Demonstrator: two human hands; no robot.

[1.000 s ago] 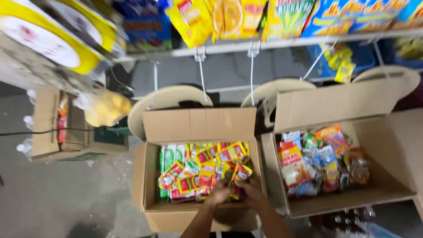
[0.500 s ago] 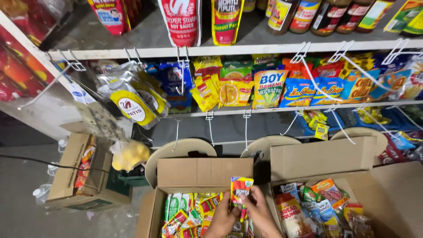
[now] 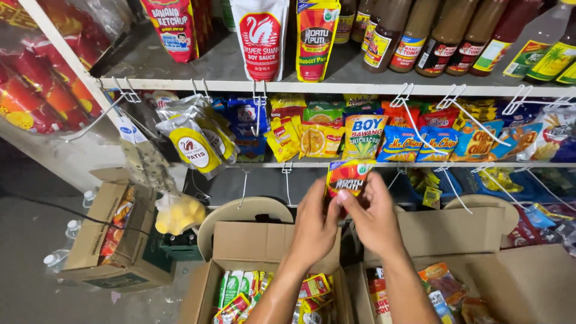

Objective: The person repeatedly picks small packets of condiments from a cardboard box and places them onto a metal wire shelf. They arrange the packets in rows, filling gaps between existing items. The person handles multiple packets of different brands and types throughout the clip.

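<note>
both hands, left hand [image 3: 313,225] and right hand [image 3: 373,219], are pinched together on a red snack packet [image 3: 347,178] held upright just below the white shelf edge [image 3: 360,164], its long axis vertical, the wire hooks [image 3: 287,174] up beside it.
</note>
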